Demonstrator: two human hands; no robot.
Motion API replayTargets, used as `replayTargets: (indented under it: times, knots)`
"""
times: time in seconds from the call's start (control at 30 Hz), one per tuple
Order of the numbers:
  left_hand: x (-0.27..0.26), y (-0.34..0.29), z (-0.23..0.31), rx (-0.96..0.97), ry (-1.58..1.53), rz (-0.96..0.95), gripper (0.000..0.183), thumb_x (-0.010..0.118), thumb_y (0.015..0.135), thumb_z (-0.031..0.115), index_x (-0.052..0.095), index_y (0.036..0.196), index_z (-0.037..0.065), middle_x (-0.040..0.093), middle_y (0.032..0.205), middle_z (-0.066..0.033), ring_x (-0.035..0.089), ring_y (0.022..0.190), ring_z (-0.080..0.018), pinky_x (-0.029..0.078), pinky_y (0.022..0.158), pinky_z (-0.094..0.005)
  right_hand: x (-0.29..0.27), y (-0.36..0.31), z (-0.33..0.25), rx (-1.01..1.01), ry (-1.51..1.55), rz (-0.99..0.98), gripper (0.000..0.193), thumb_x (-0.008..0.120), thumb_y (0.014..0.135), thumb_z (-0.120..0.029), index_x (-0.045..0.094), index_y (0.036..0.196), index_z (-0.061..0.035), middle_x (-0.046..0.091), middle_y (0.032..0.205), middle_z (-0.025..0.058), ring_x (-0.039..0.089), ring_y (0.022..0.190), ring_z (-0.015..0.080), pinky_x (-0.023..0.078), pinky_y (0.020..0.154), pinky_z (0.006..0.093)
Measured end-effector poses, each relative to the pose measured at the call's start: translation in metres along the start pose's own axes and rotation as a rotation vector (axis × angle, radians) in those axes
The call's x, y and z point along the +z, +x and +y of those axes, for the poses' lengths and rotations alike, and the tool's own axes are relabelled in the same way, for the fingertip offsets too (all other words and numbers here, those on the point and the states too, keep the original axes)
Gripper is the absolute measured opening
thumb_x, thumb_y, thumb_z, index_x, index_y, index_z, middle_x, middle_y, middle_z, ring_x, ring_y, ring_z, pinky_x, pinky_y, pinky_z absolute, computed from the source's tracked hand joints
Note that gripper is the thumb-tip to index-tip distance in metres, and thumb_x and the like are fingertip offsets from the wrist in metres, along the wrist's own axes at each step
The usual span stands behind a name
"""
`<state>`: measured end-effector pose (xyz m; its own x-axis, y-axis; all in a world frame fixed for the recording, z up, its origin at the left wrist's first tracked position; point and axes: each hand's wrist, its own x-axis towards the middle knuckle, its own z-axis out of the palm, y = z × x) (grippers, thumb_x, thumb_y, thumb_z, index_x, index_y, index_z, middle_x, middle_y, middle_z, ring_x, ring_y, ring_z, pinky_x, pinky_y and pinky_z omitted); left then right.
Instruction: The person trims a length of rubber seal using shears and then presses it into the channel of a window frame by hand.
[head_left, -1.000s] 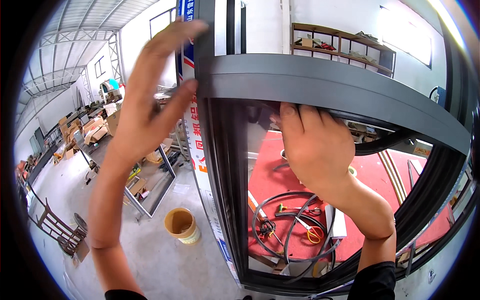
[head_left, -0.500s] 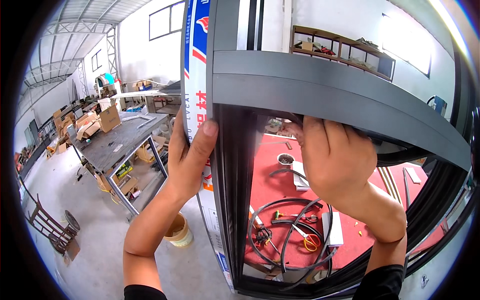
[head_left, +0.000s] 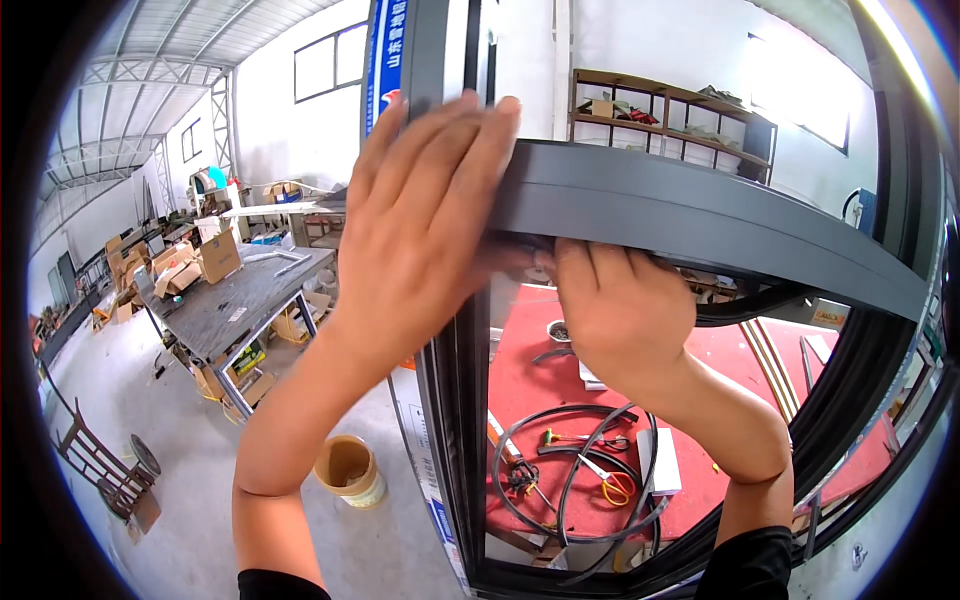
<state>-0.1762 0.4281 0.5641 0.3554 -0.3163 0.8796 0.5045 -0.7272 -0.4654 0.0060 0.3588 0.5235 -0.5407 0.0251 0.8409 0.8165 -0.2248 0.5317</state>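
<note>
A dark grey metal frame (head_left: 700, 215) stands close in front of me, its crossbar running to the right from an upright with printed protective film (head_left: 386, 60). My left hand (head_left: 410, 220) lies over the corner where bar and upright meet. Its fingers are stretched upward, and its thumb reaches under the bar toward my right hand. My right hand (head_left: 630, 315) is curled up against the bar's lower edge; its fingertips are hidden there. Beside it, a black rubber strip (head_left: 755, 308) hangs in a shallow loop under the bar. What the right fingers grip cannot be made out.
Through the frame shows a red-topped table (head_left: 715, 350) with coiled black strips (head_left: 505, 450), orange-handled scissors (head_left: 618, 487), a white box (head_left: 662, 462) and a small cup (head_left: 558, 330). At left are a bucket (head_left: 350, 475), a dark workbench (head_left: 215, 310) with cardboard boxes and a trolley (head_left: 100, 465).
My left hand has moved up and right, from gripping the upright to lying across the corner with fingers stretched. My right hand stays under the bar, slightly further left in view.
</note>
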Motion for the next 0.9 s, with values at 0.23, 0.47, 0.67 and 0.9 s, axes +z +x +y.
replayTargets:
  times: [0.23, 0.47, 0.67, 0.9]
  knots:
    - [-0.003, 0.007, -0.007, 0.032, 0.003, -0.095, 0.075, 0.081, 0.063, 0.014, 0.054, 0.132, 0.008, 0.058, 0.123, -0.0109, 0.053, 0.121, -0.0300, 0.033, 0.113, -0.0515, -0.011, 0.000, -0.001, 0.062, 0.040, -0.114, 0.014, 0.065, 0.074, -0.020, 0.064, 0.083, -0.0085, 0.055, 0.075, 0.0035, 0.058, 0.066, 0.0154, 0.047, 0.055, 0.0268]
    - [0.002, 0.004, -0.001, 0.020, 0.022, -0.070, 0.070, 0.080, 0.065, 0.013, 0.055, 0.131, 0.006, 0.058, 0.122, -0.0137, 0.054, 0.119, -0.0336, 0.033, 0.112, -0.0523, -0.055, -0.045, 0.031, 0.085, -0.044, -0.122, 0.026, 0.066, 0.071, -0.020, 0.069, 0.093, -0.0082, 0.060, 0.084, 0.0014, 0.057, 0.081, 0.0176, 0.045, 0.069, 0.0335]
    - [0.009, 0.004, 0.003, 0.009, 0.024, -0.005, 0.063, 0.076, 0.071, 0.009, 0.055, 0.130, 0.003, 0.057, 0.123, -0.0171, 0.053, 0.117, -0.0391, 0.039, 0.106, -0.0499, -0.030, -0.055, 0.048, 0.066, -0.041, 0.183, 0.026, 0.071, 0.066, -0.015, 0.071, 0.091, -0.0066, 0.061, 0.089, 0.0026, 0.056, 0.081, 0.0195, 0.041, 0.066, 0.0350]
    - [0.009, 0.006, 0.005, 0.027, 0.048, -0.036, 0.066, 0.077, 0.071, 0.012, 0.052, 0.132, 0.005, 0.057, 0.121, -0.0161, 0.053, 0.116, -0.0375, 0.035, 0.109, -0.0533, -0.017, -0.046, 0.051, 0.087, -0.001, 0.288, 0.022, 0.070, 0.065, -0.011, 0.071, 0.087, -0.0074, 0.061, 0.087, 0.0035, 0.058, 0.078, 0.0210, 0.041, 0.060, 0.0335]
